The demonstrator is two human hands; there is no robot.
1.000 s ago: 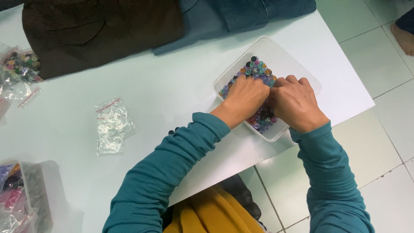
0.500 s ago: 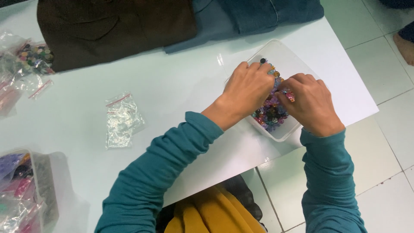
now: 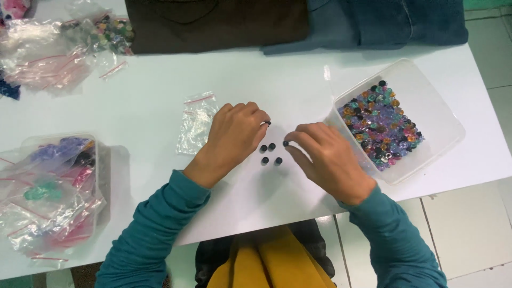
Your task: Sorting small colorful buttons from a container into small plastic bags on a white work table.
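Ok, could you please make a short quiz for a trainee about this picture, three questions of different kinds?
1. True or false: the dark beads on the white table lie between the left hand and the right hand.
2. Where is the clear box of mixed beads? A: left of the left hand. B: right of the right hand. C: on the floor.
3. Fill in: the small clear bag lies flat beside the ____ hand.

Key
1. True; four lie loose there, and each hand has one more at its fingertips.
2. B; its near corner lies against the right hand.
3. left
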